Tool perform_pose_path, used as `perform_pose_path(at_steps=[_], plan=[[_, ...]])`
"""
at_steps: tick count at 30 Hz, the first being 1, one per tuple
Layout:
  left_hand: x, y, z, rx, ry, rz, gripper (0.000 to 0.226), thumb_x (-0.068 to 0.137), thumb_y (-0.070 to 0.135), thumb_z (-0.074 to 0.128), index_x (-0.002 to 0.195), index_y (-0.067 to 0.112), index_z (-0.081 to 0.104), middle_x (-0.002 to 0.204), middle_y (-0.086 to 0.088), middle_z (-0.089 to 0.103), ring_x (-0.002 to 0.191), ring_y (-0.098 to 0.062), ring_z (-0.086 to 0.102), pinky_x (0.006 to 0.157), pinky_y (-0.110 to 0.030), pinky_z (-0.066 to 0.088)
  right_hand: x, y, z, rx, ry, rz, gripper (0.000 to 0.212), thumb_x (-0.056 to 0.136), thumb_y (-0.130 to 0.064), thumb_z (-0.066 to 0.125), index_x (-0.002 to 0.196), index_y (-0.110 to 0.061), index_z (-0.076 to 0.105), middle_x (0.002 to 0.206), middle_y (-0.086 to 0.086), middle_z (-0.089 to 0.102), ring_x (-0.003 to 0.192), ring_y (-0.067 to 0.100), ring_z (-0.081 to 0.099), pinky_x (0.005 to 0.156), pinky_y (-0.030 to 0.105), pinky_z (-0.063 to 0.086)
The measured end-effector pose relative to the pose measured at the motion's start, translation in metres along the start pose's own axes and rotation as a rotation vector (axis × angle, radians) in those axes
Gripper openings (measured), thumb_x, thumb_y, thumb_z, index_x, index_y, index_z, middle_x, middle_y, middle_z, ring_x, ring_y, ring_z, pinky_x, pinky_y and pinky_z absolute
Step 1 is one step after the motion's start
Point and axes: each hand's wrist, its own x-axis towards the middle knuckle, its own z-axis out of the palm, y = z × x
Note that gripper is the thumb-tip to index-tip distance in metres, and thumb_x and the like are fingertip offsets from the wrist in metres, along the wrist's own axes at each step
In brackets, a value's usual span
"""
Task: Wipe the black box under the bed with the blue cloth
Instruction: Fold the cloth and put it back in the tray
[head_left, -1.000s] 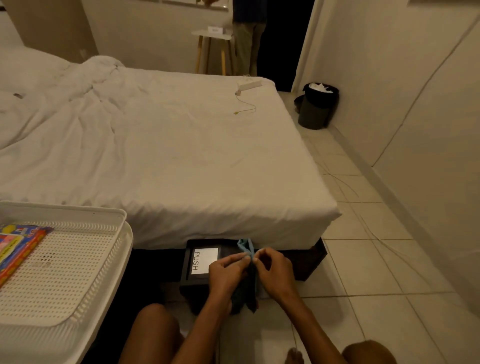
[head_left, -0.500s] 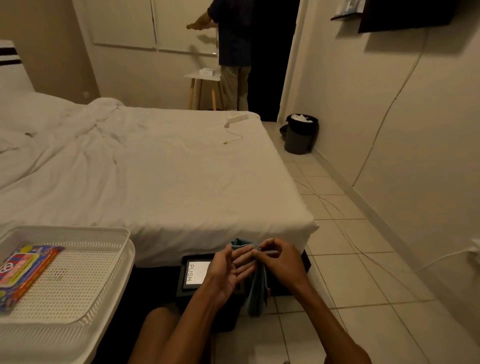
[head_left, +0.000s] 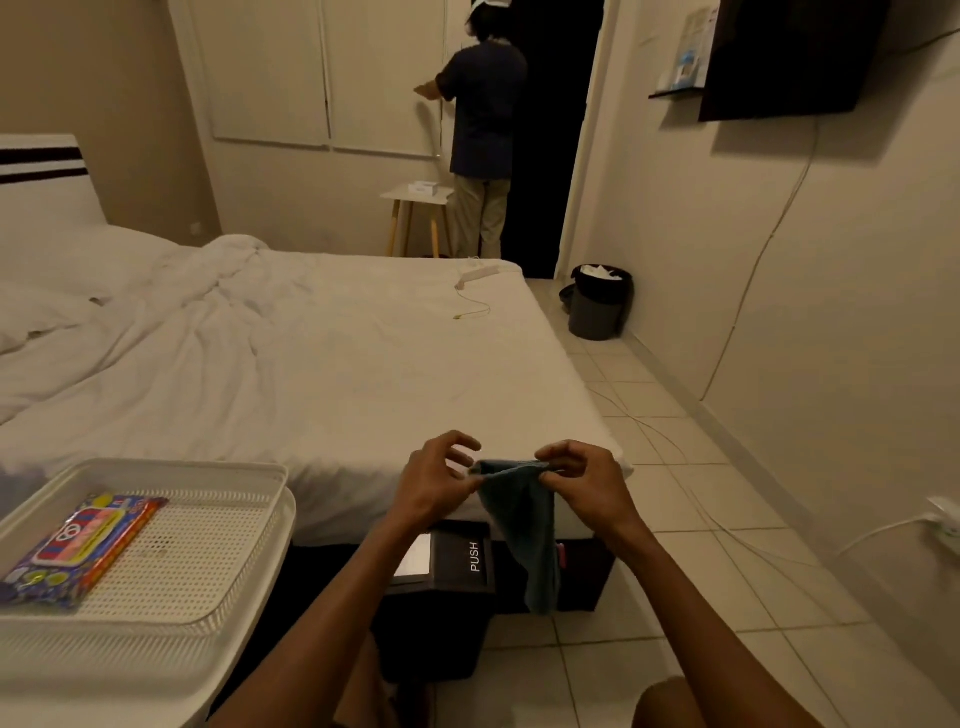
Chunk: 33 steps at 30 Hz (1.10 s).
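Note:
The blue cloth (head_left: 524, 525) hangs in the air in front of the bed's near edge, held by its top edge. My left hand (head_left: 436, 483) pinches its left corner and my right hand (head_left: 582, 480) pinches its right corner. Below them the black box (head_left: 441, 597), with a lid marked PUSH, stands on the floor tiles, partly under the white bed (head_left: 291, 374). The cloth's lower end dangles beside the box's right side, apart from the lid.
A white perforated tray (head_left: 156, 551) with a colourful packet (head_left: 78, 551) stands at my left. Another person (head_left: 483, 135) stands at the far wall by a small table (head_left: 415, 208). A black bin (head_left: 597, 301) and floor cables (head_left: 691, 467) are on the right.
My hands have lifted the cloth off the box and spread apart, so the cloth hangs open between them. The view has tilted up, showing more of the room.

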Motion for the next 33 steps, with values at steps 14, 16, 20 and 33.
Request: perform_pose_path(at_steps=[14,16,20,33], plan=[[-0.013,0.040,-0.032,0.247,-0.006,0.389,0.039,0.083,0.014,0.072,0.086,0.044,0.047,0.102,0.001,0.074,0.090,-0.013,0.069,0.077,-0.035,0.059,0.001,-0.061,-0.038,0.011,-0.103,-0.081,0.019,0.084,0.003,0.066,0.096,-0.011,0.064,0.097,0.004,0.070,0.090,0.015,0.070,0.071,0.021,0.057],[-0.013,0.047,-0.043,0.283,0.000,0.424,0.036,0.083,0.016,0.073,0.086,0.043,0.050,0.102,0.002,0.074,0.088,-0.012,0.070,0.076,-0.032,0.059,0.004,-0.069,-0.039,-0.014,-0.113,-0.104,0.019,0.085,0.003,0.065,0.095,-0.012,0.064,0.097,0.004,0.070,0.091,0.016,0.070,0.072,0.024,0.058],[-0.016,0.055,-0.054,0.401,0.014,0.502,0.021,0.083,0.019,0.071,0.091,0.034,0.059,0.098,0.010,0.072,0.085,-0.010,0.067,0.071,-0.033,0.057,0.010,-0.081,-0.042,-0.057,-0.121,-0.137,0.020,0.086,0.005,0.064,0.094,-0.014,0.065,0.096,0.004,0.070,0.093,0.018,0.068,0.075,0.028,0.059],[-0.015,0.060,-0.071,0.601,-0.107,0.446,0.018,0.089,0.028,0.067,0.105,0.022,0.075,0.102,0.003,0.075,0.086,-0.011,0.067,0.079,-0.032,0.058,0.019,-0.094,-0.040,-0.186,-0.156,-0.196,0.028,0.087,0.006,0.061,0.103,-0.015,0.069,0.105,-0.001,0.068,0.100,0.013,0.064,0.078,0.022,0.056]])
